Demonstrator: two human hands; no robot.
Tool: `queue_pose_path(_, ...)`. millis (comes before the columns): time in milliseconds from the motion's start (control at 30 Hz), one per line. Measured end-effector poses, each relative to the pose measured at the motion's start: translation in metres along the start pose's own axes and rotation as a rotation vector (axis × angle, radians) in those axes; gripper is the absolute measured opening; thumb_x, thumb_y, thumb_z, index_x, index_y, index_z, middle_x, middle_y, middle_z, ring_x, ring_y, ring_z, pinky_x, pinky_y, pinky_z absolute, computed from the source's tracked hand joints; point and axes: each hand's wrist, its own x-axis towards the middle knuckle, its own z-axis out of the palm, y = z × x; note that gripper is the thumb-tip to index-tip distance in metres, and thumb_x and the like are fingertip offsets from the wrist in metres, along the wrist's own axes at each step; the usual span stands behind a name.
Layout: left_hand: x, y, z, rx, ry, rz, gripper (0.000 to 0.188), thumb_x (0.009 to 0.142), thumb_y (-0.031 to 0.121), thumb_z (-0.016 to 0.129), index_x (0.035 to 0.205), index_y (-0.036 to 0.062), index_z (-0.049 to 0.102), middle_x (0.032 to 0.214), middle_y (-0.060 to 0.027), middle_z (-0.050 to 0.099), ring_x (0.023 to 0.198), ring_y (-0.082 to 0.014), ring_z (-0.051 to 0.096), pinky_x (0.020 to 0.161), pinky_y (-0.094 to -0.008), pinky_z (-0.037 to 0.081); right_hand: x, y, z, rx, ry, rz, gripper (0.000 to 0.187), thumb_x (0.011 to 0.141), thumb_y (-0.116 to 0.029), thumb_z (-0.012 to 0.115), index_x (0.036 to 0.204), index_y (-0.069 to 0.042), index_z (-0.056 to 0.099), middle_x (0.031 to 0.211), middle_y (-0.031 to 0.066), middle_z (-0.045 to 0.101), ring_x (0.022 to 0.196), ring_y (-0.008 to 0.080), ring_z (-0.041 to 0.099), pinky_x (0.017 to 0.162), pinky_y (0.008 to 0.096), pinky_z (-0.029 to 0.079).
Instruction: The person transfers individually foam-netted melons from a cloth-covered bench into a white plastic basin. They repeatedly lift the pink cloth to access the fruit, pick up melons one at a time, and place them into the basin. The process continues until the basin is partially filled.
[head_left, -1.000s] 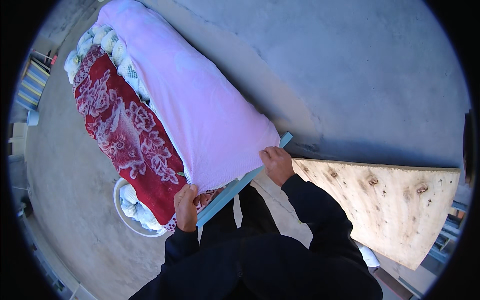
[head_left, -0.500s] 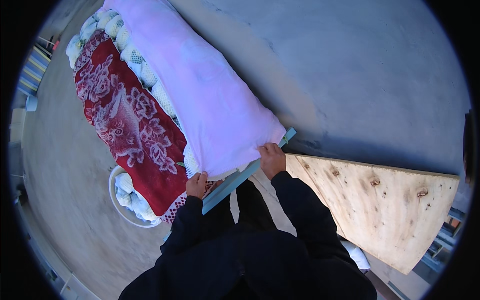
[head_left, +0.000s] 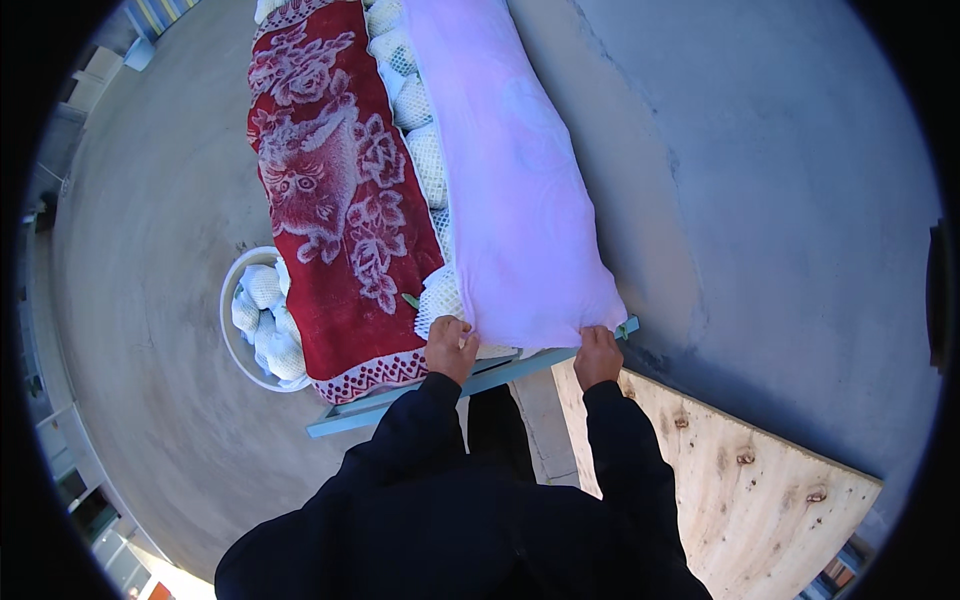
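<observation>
A pale lilac cloth (head_left: 515, 180) lies over a long row of things at the near end of a blue frame (head_left: 350, 417). My left hand (head_left: 452, 350) pinches its near left corner, and my right hand (head_left: 598, 355) grips its near edge further right. Beside my left hand a rounded item in white foam netting (head_left: 440, 298) shows from under the cloth, with a bit of green next to it. To the left, a dark red towel (head_left: 335, 220) with a whitish animal and flower pattern covers the neighbouring row. More netted items show between the two cloths.
A round white tub (head_left: 232, 340) holding several netted items stands on the floor left of the towel. A knotty plywood sheet (head_left: 740, 480) lies to the right of my legs. Concrete wall or floor (head_left: 780, 180) spreads beyond the lilac cloth.
My view has turned, so the rows now run more upright in it and sit further right. Both hands keep hold of the cloth's near edge; the frame's left end has come into sight.
</observation>
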Motion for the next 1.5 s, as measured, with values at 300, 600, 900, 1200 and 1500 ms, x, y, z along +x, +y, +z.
queue_pose_path(300, 0.001, 0.028, -0.027, -0.845, -0.210, -0.450, 0.013, 0.100, 0.013, 0.061, 0.100, 0.0035, 0.052, 0.079, 0.0044, 0.052, 0.071, -0.0047, 0.049, 0.063, -0.0244, 0.043, 0.000, 0.007, -0.026, -0.064, -0.080, -0.091, 0.023, 0.076, -0.005, 0.067, 0.098, -0.011, 0.064, 0.096, 0.0093, 0.060, 0.092, 0.0321, 0.062, 0.075, 0.0440, 0.054)
queue_pose_path(600, -0.021, 0.072, -0.008, -0.311, -0.259, -0.045, 0.028, 0.095, 0.021, 0.067, 0.114, 0.0040, 0.054, 0.097, -0.0226, 0.069, 0.082, -0.0409, 0.069, 0.070, -0.0460, 0.053, 0.018, -0.025, -0.034, 0.263, -0.169, -0.036, 0.020, 0.084, -0.012, 0.070, 0.103, -0.006, 0.069, 0.089, 0.0126, 0.069, 0.075, 0.0307, 0.069, 0.067, 0.0409, 0.057)
queue_pose_path(900, -0.030, 0.093, 0.062, 0.012, -0.532, 0.355, 0.032, 0.086, 0.009, 0.062, 0.118, 0.0018, 0.060, 0.103, -0.0180, 0.063, 0.081, -0.0341, 0.070, 0.065, -0.0468, 0.056, 0.104, -0.080, -0.009, 0.467, -0.390, 0.097, 0.024, 0.087, -0.018, 0.071, 0.101, 0.001, 0.069, 0.074, 0.0118, 0.068, 0.068, 0.0189, 0.064, 0.066, 0.0346, 0.052)
queue_pose_path(1200, -0.024, 0.030, 0.000, -0.348, -0.096, 0.141, 0.018, 0.091, 0.013, 0.066, 0.108, 0.0064, 0.067, 0.102, -0.0102, 0.067, 0.089, -0.0315, 0.069, 0.070, -0.0417, 0.056, 0.111, 0.029, 0.022, 0.371, -0.035, 0.298, 0.019, 0.087, -0.014, 0.068, 0.100, 0.001, 0.069, 0.085, 0.0187, 0.070, 0.078, 0.0323, 0.068, 0.073, 0.0410, 0.053)
queue_pose_path(1500, -0.029, -0.110, -0.038, 0.380, -0.056, -0.120, 0.043, 0.078, 0.019, 0.074, 0.119, 0.0095, 0.067, 0.125, -0.0139, 0.062, 0.118, -0.0336, 0.055, 0.095, -0.0455, 0.047, 0.106, 0.000, 0.008, 0.184, -0.094, 0.182, 0.026, 0.084, -0.019, 0.070, 0.104, -0.002, 0.069, 0.096, 0.0193, 0.070, 0.085, 0.0375, 0.069, 0.077, 0.0469, 0.055)
